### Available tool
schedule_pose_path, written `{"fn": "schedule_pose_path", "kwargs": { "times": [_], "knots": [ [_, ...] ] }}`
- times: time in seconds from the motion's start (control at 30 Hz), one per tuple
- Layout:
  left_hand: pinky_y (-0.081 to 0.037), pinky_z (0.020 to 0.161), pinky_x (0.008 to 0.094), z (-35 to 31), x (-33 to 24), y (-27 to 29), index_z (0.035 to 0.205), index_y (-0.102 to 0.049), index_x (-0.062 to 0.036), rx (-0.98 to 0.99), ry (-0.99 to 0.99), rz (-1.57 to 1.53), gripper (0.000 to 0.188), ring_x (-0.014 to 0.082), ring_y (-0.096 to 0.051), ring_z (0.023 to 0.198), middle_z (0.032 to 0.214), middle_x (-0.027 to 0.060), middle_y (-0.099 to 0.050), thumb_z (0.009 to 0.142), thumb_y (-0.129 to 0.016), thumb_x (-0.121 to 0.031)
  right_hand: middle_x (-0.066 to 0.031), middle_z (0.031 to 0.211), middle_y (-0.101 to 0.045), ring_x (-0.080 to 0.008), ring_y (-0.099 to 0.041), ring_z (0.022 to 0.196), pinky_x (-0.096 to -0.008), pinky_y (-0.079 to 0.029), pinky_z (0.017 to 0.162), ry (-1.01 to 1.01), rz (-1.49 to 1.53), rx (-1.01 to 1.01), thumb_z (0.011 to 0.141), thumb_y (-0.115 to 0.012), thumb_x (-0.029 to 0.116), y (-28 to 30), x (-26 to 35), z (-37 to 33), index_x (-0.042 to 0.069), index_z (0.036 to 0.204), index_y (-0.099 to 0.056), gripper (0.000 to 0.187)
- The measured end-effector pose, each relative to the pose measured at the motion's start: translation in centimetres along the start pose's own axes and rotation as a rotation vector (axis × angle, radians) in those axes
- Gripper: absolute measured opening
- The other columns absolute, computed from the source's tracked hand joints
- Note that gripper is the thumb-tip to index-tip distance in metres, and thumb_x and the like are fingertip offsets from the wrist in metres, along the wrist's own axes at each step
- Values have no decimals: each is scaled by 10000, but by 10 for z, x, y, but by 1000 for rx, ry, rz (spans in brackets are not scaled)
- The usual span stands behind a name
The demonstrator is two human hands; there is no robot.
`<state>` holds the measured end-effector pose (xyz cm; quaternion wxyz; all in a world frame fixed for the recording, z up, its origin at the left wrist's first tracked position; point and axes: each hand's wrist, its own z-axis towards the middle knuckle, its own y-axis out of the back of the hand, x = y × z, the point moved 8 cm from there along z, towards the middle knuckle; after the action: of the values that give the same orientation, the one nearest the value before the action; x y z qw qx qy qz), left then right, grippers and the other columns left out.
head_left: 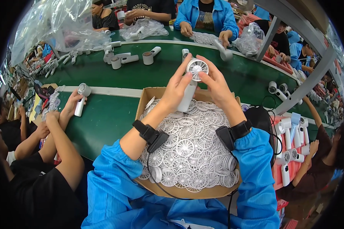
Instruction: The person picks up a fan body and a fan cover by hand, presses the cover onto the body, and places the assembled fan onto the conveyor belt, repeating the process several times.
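Above the open cardboard box I hold a white handheld fan between both hands, its round head up and its handle hanging down. My left hand grips it from the left, the thumb at the head's lower edge. From the right, my right hand cups the head and presses its thumb to the round front. Below my wrists, the box is heaped with white spoked fan grilles, flat and overlapping. Whether the grille on the fan's head is seated fully cannot be made out.
White fans lie along the green conveyor ahead. At left a co-worker's hand holds another fan. Several fans lie on pink material at right, near a grey metal post. Black cables hang beside the box.
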<state>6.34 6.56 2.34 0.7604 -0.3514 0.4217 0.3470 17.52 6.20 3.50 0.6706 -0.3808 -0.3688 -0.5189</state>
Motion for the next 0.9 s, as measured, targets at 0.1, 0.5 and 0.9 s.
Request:
{"fn": "schedule_pose_path", "kwargs": {
  "times": [0.1, 0.5, 0.9],
  "knots": [
    [-492, 577, 230, 0, -2, 3, 1442, -318, -132, 5, 16, -12, 562, 99, -585, 716, 1055, 64, -581, 928, -544, -109, -62, 1180, -570, -117, -531, 1046, -277, -413, 909, 11, -71, 47, 921, -574, 160, -5, 5, -2, 40, 1385, -374, 519],
    [-486, 625, 195, 5, 17, -3, 1452, -299, -120, 87, 213, 259, 630, 110, -596, 786, 1048, 88, -606, 900, -602, -133, -49, 1121, -593, -131, -532, 1027, -291, -431, 880, -32, -13, -65, 959, -518, 308, 10, -17, 0, 50, 1279, -503, 411],
    [-412, 922, 402, 10, 57, 42, 1419, -357, -102, 113, 254, 913, 580, 233, -634, 875, 954, 125, -672, 907, -550, -294, -172, 1072, -641, -354, -614, 993, -468, -497, 842, -94, -1652, -259, 841, -466, 180, 278, 34, 22, 113, 1060, -655, 297]
  ]
}}
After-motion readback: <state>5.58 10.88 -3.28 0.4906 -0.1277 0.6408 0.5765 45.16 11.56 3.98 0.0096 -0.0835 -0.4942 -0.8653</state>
